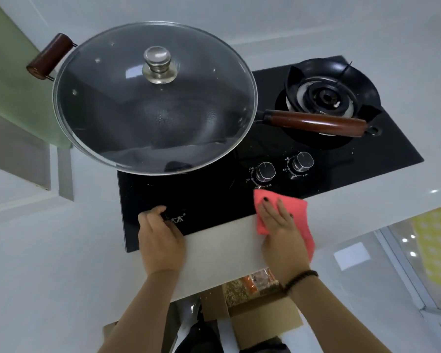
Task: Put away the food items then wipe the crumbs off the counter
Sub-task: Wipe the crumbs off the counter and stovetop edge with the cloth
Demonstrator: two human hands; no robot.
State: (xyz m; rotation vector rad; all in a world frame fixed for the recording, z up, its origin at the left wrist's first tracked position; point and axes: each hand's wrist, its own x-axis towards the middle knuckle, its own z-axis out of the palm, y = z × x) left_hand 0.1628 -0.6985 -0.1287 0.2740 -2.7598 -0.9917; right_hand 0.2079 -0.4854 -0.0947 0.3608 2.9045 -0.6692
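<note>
At the counter's (222, 253) front edge, a pink cloth (294, 212) is pressed flat under the right hand (281, 225), fingers spread, presumably so crumbs are swept. The left hand (159, 238) is curled on the black stovetop (214, 200), seemingly for bracing. Packaged food (260, 280) lies in a cardboard box (265, 317) below (apparently put away).

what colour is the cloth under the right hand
Pink cloth, seen in the head view.

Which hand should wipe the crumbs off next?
The right hand: it already presses flat on the pink cloth at the stove's front edge. The left hand holds no cloth.
</note>
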